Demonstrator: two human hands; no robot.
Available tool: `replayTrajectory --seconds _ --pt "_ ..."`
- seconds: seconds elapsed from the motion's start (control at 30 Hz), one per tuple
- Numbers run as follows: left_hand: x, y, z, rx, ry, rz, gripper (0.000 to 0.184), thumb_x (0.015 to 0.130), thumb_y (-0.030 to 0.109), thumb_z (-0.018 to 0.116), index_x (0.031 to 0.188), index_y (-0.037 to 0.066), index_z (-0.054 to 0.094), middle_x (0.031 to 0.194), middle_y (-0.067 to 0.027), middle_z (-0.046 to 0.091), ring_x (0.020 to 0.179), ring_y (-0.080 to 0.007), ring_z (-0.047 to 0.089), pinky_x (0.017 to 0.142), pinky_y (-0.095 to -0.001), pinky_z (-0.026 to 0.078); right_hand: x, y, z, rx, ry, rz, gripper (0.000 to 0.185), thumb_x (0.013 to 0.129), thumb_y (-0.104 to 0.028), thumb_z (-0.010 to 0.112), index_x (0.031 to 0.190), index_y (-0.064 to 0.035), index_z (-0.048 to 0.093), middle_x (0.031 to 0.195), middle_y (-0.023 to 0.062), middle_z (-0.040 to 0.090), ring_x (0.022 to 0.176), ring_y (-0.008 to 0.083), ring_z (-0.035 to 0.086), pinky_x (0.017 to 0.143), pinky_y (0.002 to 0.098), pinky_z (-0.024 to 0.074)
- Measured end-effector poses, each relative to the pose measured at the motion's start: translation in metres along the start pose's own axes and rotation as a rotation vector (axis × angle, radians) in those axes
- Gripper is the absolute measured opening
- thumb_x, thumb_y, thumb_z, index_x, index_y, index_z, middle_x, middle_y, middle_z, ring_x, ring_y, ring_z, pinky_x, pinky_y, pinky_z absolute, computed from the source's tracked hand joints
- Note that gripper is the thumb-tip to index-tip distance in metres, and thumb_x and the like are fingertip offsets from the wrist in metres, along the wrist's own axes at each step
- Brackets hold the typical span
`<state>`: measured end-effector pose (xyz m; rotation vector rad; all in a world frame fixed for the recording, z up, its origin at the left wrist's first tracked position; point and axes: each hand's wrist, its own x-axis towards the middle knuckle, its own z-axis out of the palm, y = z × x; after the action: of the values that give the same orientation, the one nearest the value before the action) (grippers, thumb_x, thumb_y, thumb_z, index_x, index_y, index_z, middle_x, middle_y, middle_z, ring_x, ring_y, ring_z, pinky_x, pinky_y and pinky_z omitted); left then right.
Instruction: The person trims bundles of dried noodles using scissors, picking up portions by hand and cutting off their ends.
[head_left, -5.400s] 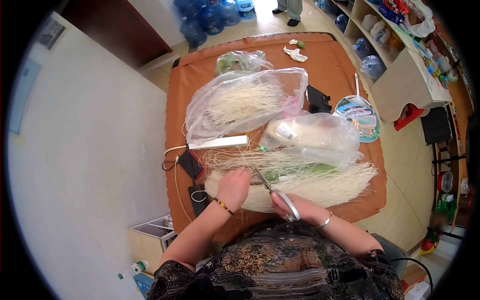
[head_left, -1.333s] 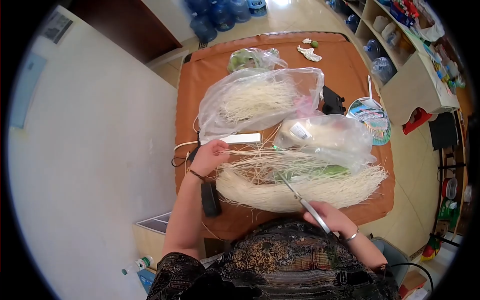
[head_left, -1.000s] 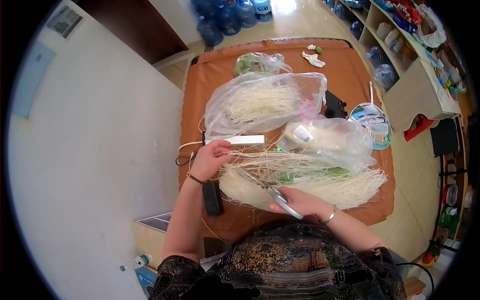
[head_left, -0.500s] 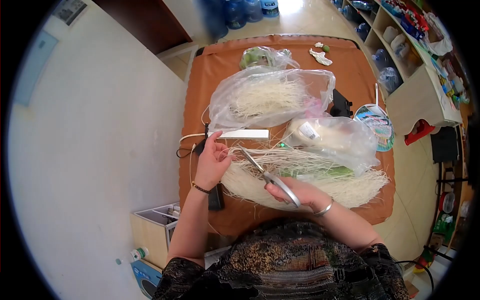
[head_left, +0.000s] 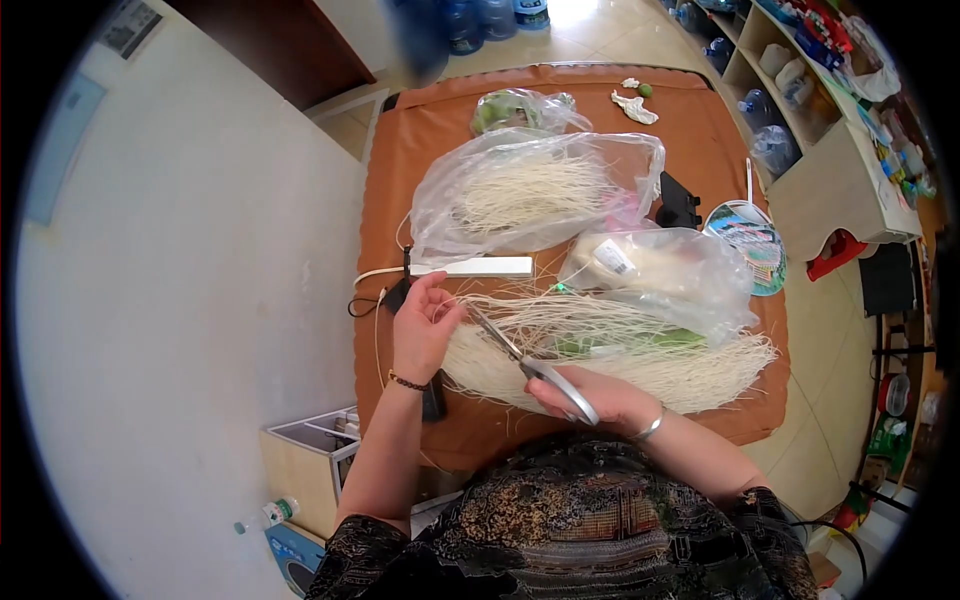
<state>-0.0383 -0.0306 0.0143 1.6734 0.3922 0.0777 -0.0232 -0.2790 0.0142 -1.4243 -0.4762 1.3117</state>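
My left hand pinches the left ends of some thin pale strands that run to the right over the brown table. Closed around the handles of silver scissors, my right hand is just right of it. The scissor tips point up and left, close to my left fingertips, among the strand ends. A thick bundle of pale strands lies beneath, along the near part of the table. Something green shows between the strands.
Behind the strands are a white bar, a clear bag of strands, another bag with pale contents and a bag of green items. A black object and a round fan stand right. Shelves line the right side.
The scissors have moved left and up from the bundle's middle to beside my left fingers. My left hand has shifted from the near strands to the strand ends at the left.
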Motion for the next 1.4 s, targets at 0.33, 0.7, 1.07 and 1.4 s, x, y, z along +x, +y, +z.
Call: replayTrajectory --seconds 0.33,0.7,1.07,1.4 --pt "-0.021 0.011 -0.02 -0.089 -0.141 0.057 0.079 0.071 -0.002 0.069 0.138 0.003 0.027 0.126 -0.0097 0.045 0.116 -0.018 0.048 0.093 -0.0293 0.042 0.019 -0.013 -0.007 0.089 -0.058 -0.138 0.066 0.085 -0.061 0.047 0.107 0.0019 0.052 0.068 -0.0025 0.048 0.065 0.0078 0.044 0.062 0.0217 0.0375" --pt "-0.003 -0.009 0.018 -1.003 -0.473 0.107 0.097 0.07 0.036 0.073 0.144 0.015 0.015 0.147 -0.0123 0.022 0.137 -0.0321 0.019 0.109 -0.0537 0.018 0.026 -0.013 -0.009 0.047 -0.159 -0.193 0.066 0.085 -0.06 0.047 0.105 0.0027 0.049 0.07 0.001 0.051 0.076 0.0102 0.049 0.073 0.0235 0.0404" --pt "-0.001 0.001 0.038 -1.078 -0.392 0.163 0.071 0.081 0.025 0.067 0.14 0.015 0.028 0.142 -0.0124 0.031 0.133 -0.0289 0.029 0.106 -0.0451 0.029 0.021 -0.028 0.004 0.595 -0.263 -0.245 0.058 0.091 -0.055 0.042 0.11 -0.0013 0.052 0.074 -0.0025 0.045 0.069 0.0098 0.043 0.061 0.0227 0.0348" --pt "0.0 -0.024 0.036 -0.95 -0.514 0.152 0.042 0.096 0.02 0.043 0.132 0.0 0.036 0.11 -0.0103 0.054 0.109 -0.0228 0.052 0.095 -0.0381 0.04 0.023 -0.032 -0.011 0.047 -0.139 -0.234 0.071 0.085 -0.066 0.042 0.107 0.0006 0.05 0.078 -0.0003 0.05 0.074 0.0097 0.048 0.069 0.023 0.0393"
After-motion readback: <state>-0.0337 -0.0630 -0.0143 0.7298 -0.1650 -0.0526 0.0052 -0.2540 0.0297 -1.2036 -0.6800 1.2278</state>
